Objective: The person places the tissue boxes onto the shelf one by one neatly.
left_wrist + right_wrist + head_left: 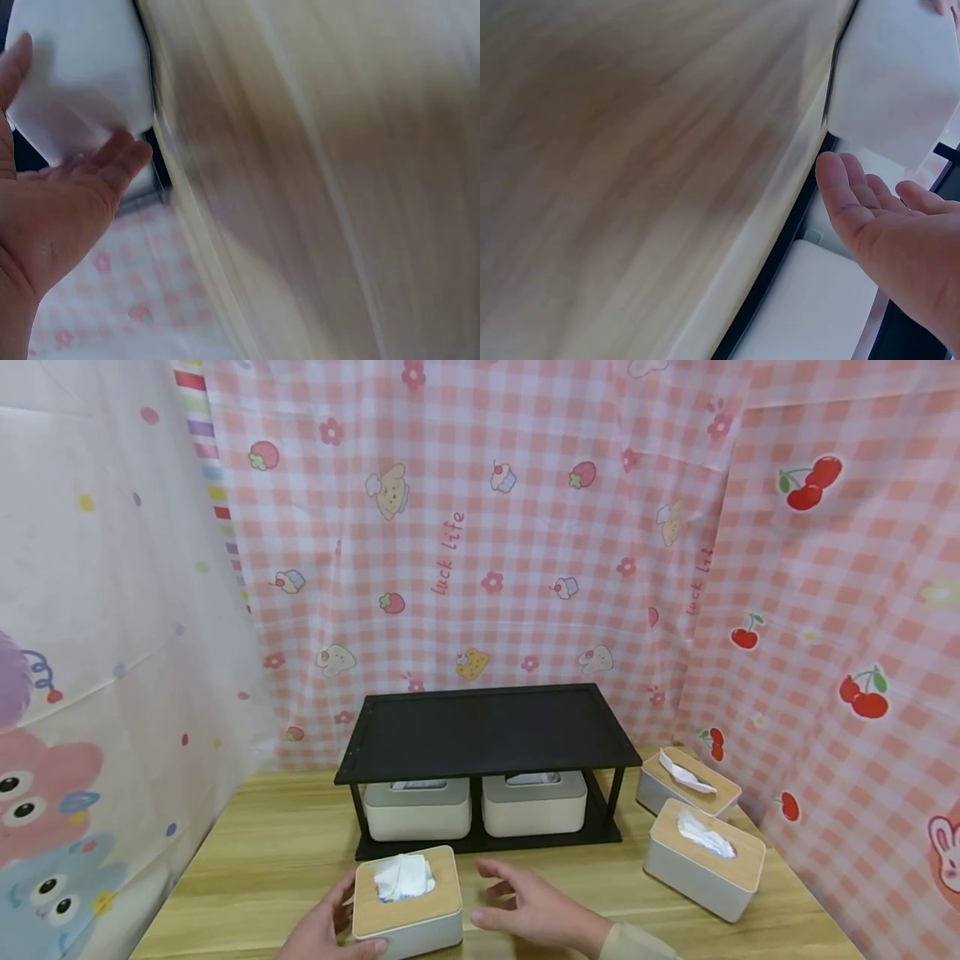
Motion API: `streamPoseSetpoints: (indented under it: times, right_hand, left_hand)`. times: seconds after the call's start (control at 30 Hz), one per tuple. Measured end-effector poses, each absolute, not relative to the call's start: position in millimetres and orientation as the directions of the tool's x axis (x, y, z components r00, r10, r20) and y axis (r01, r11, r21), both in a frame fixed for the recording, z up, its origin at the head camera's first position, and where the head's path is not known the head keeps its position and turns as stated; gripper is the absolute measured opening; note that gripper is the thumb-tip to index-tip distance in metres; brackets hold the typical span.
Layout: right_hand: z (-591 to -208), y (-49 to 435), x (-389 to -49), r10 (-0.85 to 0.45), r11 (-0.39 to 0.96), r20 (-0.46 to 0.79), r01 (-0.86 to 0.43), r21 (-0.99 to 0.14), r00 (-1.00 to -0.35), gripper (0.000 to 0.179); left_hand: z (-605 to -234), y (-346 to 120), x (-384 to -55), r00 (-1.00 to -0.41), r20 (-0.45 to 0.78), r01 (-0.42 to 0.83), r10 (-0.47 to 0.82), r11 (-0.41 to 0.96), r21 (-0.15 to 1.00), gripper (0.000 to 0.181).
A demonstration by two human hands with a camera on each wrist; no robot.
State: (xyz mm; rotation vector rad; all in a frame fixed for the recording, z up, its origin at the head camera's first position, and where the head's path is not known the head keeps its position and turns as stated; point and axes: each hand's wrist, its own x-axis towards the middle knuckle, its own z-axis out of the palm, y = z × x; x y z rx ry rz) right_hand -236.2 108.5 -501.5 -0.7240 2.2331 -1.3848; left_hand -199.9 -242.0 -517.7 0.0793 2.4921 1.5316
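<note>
A tissue box point(410, 914) with a wood-look lid, pale sides and a white tissue point(403, 877) poking out stands at the front of the table. My left hand point(330, 918) holds it at the left, thumb along the near side and fingers along the left side. In the left wrist view, the left hand point(60, 217) is against the box's pale side point(82, 75). To the right of the box, my right hand point(536, 906) hovers with fingers loosely bent and nothing in them. The right wrist view shows the right hand point(900, 232) apart from the box point(892, 75).
Behind the hands stands a low black rack point(487, 731) with a flat top. Under it sit two tissue boxes, left point(418, 814) and right point(534, 806). Two more lie at the right, a near one point(701, 868) and a far one point(678, 789). Patterned curtains point(480, 527) surround the wooden table point(247, 860).
</note>
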Motion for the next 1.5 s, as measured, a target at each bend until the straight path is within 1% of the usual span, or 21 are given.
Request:
streamPoseSetpoints:
  times: [0.23,0.33,0.47,0.63,0.73,0.83,0.9,0.97,1.2,1.3,1.5]
  right_hand:
    - [-505.7,117.7,-235.8,-0.629,0.359,-0.074,-0.204,-0.911,-0.774,0.076]
    - [-507.5,122.0,-236.2,-0.637,0.343,-0.066,-0.206,-0.917,-0.768,0.075]
    - [-508.8,129.2,-235.2,-0.636,0.332,-0.063,-0.199,-0.922,-0.769,0.076]
    - [-508.2,139.8,-233.4,-0.636,0.310,-0.054,-0.191,-0.931,-0.769,0.075]
    - [-508.2,145.1,-233.5,-0.649,0.286,-0.054,-0.178,-0.941,-0.759,0.073]
    - [-508.6,149.6,-233.9,-0.662,0.273,-0.068,-0.156,-0.949,-0.746,0.073]
    - [-508.9,152.0,-234.1,-0.669,0.272,-0.074,-0.152,-0.950,-0.739,0.074]
    - [-509.1,153.9,-234.4,-0.676,0.275,-0.078,-0.153,-0.949,-0.733,0.075]
    - [-512.0,156.8,-234.2,-0.705,0.234,-0.065,-0.146,-0.961,-0.707,0.077]
    - [-512.8,156.7,-233.8,-0.716,0.211,-0.064,-0.128,-0.969,-0.695,0.078]
    - [-511.9,156.3,-233.8,-0.720,0.222,-0.075,-0.127,-0.967,-0.690,0.079]
  left_hand:
    - [-515.8,-209.5,-196.1,-0.967,-0.204,-0.122,0.150,0.431,0.894,0.108]
    - [-515.3,-199.1,-195.1,-0.963,-0.220,-0.134,0.158,0.429,0.893,0.109]
    - [-516.6,-190.7,-195.2,-0.954,-0.215,-0.113,0.208,0.414,0.903,0.112]
    - [-519.6,-186.6,-195.6,-0.933,-0.198,-0.070,0.299,0.390,0.918,0.115]
    - [-522.4,-186.0,-194.7,-0.912,-0.192,-0.077,0.363,0.308,0.948,0.118]
    - [-524.7,-185.7,-193.3,-0.893,-0.197,-0.131,0.404,0.186,0.974,0.120]
    - [-525.4,-185.3,-191.9,-0.892,-0.205,-0.159,0.403,0.143,0.977,0.121]
    - [-525.4,-184.3,-190.7,-0.898,-0.211,-0.172,0.386,0.133,0.976,0.121]
    - [-524.5,-183.4,-188.6,-0.923,-0.225,-0.167,0.313,0.199,0.966,0.111]
    - [-525.3,-185.0,-188.9,-0.924,-0.232,-0.176,0.303,0.199,0.964,0.109]
    - [-525.0,-185.8,-189.5,-0.922,-0.247,-0.187,0.297,0.217,0.958,0.108]
